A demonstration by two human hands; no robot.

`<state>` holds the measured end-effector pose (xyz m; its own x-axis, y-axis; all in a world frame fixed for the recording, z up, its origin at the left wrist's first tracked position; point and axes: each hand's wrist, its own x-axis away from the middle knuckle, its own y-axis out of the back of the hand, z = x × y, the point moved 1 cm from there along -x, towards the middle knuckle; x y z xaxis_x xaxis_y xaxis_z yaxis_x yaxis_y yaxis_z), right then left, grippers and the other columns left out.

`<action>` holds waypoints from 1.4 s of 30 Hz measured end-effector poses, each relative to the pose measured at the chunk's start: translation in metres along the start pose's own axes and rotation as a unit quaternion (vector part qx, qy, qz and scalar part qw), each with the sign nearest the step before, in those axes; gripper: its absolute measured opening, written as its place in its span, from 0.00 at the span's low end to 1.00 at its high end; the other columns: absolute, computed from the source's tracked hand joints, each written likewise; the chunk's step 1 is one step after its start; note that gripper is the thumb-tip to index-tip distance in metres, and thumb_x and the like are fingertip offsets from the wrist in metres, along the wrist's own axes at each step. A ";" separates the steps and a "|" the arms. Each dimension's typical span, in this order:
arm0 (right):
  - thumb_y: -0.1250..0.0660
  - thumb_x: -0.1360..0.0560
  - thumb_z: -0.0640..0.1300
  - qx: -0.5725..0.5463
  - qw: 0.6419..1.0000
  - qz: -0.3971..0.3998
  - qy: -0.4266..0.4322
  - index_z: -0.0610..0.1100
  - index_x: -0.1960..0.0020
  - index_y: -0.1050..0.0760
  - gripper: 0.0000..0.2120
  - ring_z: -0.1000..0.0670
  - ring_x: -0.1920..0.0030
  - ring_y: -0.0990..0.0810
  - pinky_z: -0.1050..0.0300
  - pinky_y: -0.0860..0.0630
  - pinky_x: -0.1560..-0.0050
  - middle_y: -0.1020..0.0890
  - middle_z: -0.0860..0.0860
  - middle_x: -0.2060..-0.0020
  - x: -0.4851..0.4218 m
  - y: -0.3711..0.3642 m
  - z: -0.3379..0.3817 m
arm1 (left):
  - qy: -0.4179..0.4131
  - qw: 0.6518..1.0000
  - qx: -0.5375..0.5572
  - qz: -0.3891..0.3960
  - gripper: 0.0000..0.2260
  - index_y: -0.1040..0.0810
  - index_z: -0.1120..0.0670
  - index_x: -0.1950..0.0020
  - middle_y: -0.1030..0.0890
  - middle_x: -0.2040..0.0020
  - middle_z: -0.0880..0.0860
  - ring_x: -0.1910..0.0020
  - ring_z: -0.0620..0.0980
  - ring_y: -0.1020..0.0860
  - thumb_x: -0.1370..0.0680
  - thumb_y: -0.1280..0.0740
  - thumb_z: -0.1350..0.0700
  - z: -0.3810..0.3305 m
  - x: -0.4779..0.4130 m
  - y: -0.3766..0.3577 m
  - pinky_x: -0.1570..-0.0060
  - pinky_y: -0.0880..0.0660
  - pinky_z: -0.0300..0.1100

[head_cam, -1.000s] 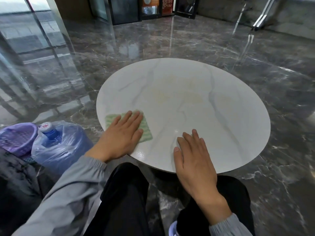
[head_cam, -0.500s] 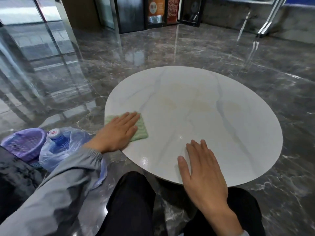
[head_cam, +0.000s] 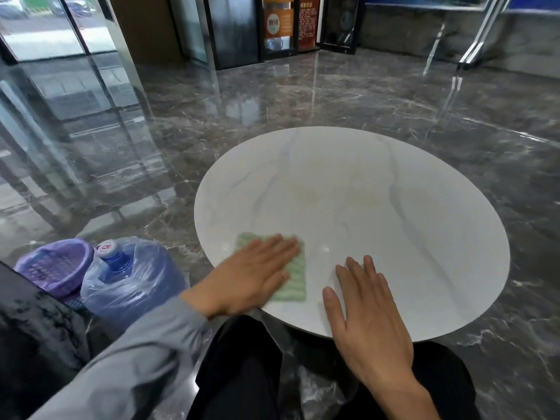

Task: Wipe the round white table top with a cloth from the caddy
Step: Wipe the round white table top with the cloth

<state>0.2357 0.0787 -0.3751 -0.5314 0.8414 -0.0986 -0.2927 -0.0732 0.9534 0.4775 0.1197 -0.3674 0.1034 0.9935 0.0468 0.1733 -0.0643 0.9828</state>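
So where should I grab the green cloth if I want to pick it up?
Pinch the green cloth at its near right corner, coming from the right. It lies flat on the table top and the left hand presses on its left part, so only that strip is free.

One table top (head_cam: 394, 237); one green cloth (head_cam: 295, 281); two hands: left hand (head_cam: 251, 277), right hand (head_cam: 369, 322); one purple basket (head_cam: 54, 265); one water bottle (head_cam: 130, 277).
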 end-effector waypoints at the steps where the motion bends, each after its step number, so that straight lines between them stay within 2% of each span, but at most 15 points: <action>1: 0.70 0.21 0.67 -0.002 1.000 -0.004 0.001 0.52 0.18 0.44 0.39 0.54 0.18 0.65 0.54 0.63 0.19 0.48 0.54 0.17 -0.001 -0.001 0.000 | 0.039 0.999 0.007 -0.001 0.26 0.59 0.42 0.15 0.61 0.17 0.39 0.17 0.41 0.63 0.12 0.55 0.43 0.023 -0.009 0.005 0.23 0.68 0.37; 4: 0.67 0.19 0.67 -0.009 1.000 -0.007 0.003 0.51 0.20 0.39 0.38 0.52 0.17 0.61 0.53 0.60 0.18 0.44 0.53 0.17 -0.001 -0.003 -0.002 | 0.151 0.988 0.007 0.010 0.26 0.55 0.46 0.14 0.56 0.14 0.45 0.15 0.47 0.58 0.12 0.53 0.45 0.091 -0.029 0.021 0.21 0.61 0.42; 7: 0.67 0.19 0.67 0.001 1.000 -0.009 0.004 0.51 0.19 0.39 0.37 0.52 0.18 0.62 0.53 0.60 0.18 0.45 0.53 0.17 0.002 -0.003 -0.002 | 0.199 0.980 -0.003 0.012 0.27 0.55 0.48 0.14 0.56 0.14 0.47 0.15 0.49 0.57 0.12 0.54 0.45 0.111 -0.037 0.028 0.18 0.59 0.49; 9: 0.69 0.20 0.67 -0.005 1.000 -0.015 0.003 0.51 0.19 0.40 0.38 0.53 0.18 0.63 0.53 0.61 0.18 0.46 0.53 0.17 0.002 -0.003 -0.001 | 0.181 0.983 -0.009 0.020 0.28 0.56 0.49 0.14 0.57 0.14 0.48 0.15 0.49 0.58 0.13 0.58 0.42 0.090 -0.038 0.024 0.18 0.59 0.50; 12: 0.71 0.20 0.68 -0.019 0.999 -0.026 -0.001 0.50 0.18 0.41 0.41 0.55 0.18 0.64 0.55 0.63 0.19 0.47 0.53 0.17 0.001 -0.004 0.000 | 0.075 0.997 -0.020 0.028 0.34 0.61 0.47 0.15 0.63 0.17 0.44 0.16 0.47 0.63 0.20 0.66 0.36 0.025 -0.025 0.008 0.18 0.63 0.49; 16: 0.71 0.21 0.68 -0.010 1.000 -0.012 -0.003 0.52 0.16 0.47 0.40 0.57 0.20 0.68 0.56 0.66 0.20 0.52 0.55 0.16 0.001 -0.004 -0.001 | -0.051 0.998 -0.008 0.029 0.32 0.61 0.45 0.15 0.64 0.17 0.40 0.18 0.41 0.68 0.18 0.66 0.35 -0.041 0.000 -0.008 0.21 0.70 0.43; 19: 0.71 0.21 0.68 -0.007 1.000 -0.004 -0.002 0.53 0.17 0.47 0.39 0.57 0.20 0.69 0.57 0.67 0.21 0.52 0.56 0.16 0.000 -0.003 0.000 | -0.024 0.999 -0.002 0.024 0.28 0.62 0.42 0.16 0.62 0.16 0.39 0.18 0.39 0.66 0.15 0.62 0.37 -0.013 -0.009 -0.001 0.21 0.68 0.40; 22: 0.70 0.21 0.68 -0.009 1.000 -0.004 -0.004 0.53 0.18 0.44 0.39 0.55 0.19 0.67 0.56 0.65 0.20 0.50 0.55 0.17 0.000 -0.004 -0.003 | 0.086 0.996 0.004 0.016 0.26 0.58 0.44 0.15 0.58 0.15 0.42 0.16 0.43 0.61 0.12 0.54 0.43 0.052 -0.034 0.013 0.19 0.62 0.42; 24: 0.69 0.20 0.68 -0.014 1.000 -0.010 -0.002 0.53 0.19 0.41 0.39 0.54 0.18 0.64 0.54 0.61 0.19 0.48 0.54 0.17 0.000 -0.005 -0.003 | 0.155 0.988 0.001 0.017 0.26 0.56 0.47 0.14 0.56 0.14 0.47 0.15 0.47 0.58 0.12 0.54 0.45 0.090 -0.046 0.026 0.19 0.59 0.45; 26: 0.68 0.20 0.68 -0.021 1.000 -0.013 -0.003 0.52 0.20 0.39 0.38 0.53 0.18 0.62 0.53 0.59 0.18 0.46 0.52 0.17 0.000 -0.006 -0.002 | 0.183 0.983 -0.008 0.025 0.27 0.58 0.49 0.14 0.56 0.14 0.49 0.15 0.49 0.58 0.11 0.54 0.46 0.106 -0.057 0.032 0.19 0.58 0.48; 28: 0.67 0.19 0.68 -0.024 1.000 -0.017 -0.009 0.51 0.21 0.38 0.38 0.52 0.17 0.60 0.52 0.58 0.18 0.45 0.51 0.17 0.001 -0.006 -0.002 | 0.161 0.986 -0.011 0.030 0.27 0.59 0.51 0.14 0.57 0.14 0.50 0.15 0.50 0.58 0.12 0.55 0.45 0.089 -0.064 0.029 0.18 0.59 0.49; 30: 0.67 0.19 0.68 -0.023 0.999 -0.022 -0.014 0.51 0.21 0.37 0.38 0.52 0.17 0.60 0.52 0.57 0.18 0.44 0.51 0.17 0.001 -0.005 -0.001 | 0.091 0.995 -0.011 0.030 0.28 0.59 0.51 0.14 0.59 0.14 0.49 0.15 0.50 0.60 0.12 0.57 0.44 0.048 -0.060 0.018 0.19 0.61 0.49; 35: 0.73 0.22 0.69 -0.021 1.000 -0.010 -0.020 0.52 0.17 0.45 0.42 0.56 0.19 0.67 0.57 0.64 0.20 0.51 0.53 0.16 0.001 -0.002 0.000 | -0.059 0.998 -0.024 0.027 0.31 0.61 0.47 0.15 0.63 0.16 0.43 0.17 0.43 0.66 0.16 0.63 0.38 -0.046 -0.026 -0.007 0.19 0.68 0.44; 38: 0.73 0.23 0.69 -0.008 1.000 -0.004 -0.019 0.51 0.17 0.45 0.42 0.56 0.19 0.68 0.57 0.65 0.20 0.53 0.52 0.16 0.000 -0.001 0.000 | -0.052 0.998 -0.004 0.030 0.28 0.62 0.44 0.16 0.62 0.16 0.40 0.18 0.40 0.65 0.14 0.60 0.38 -0.028 -0.029 -0.003 0.20 0.67 0.42; 42: 0.69 0.21 0.68 -0.019 1.000 -0.015 -0.018 0.51 0.19 0.41 0.40 0.54 0.18 0.65 0.55 0.62 0.19 0.50 0.51 0.16 0.000 -0.002 0.000 | 0.087 0.996 0.010 0.022 0.31 0.56 0.47 0.14 0.56 0.14 0.45 0.15 0.47 0.58 0.16 0.58 0.39 0.065 -0.056 0.017 0.19 0.60 0.44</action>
<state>0.2364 0.0794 -0.3766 -0.4934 0.8620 -0.1161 -0.3391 -0.0677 0.9383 0.5380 0.0572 -0.3645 -0.0602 0.9907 0.1219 0.1929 -0.1083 0.9752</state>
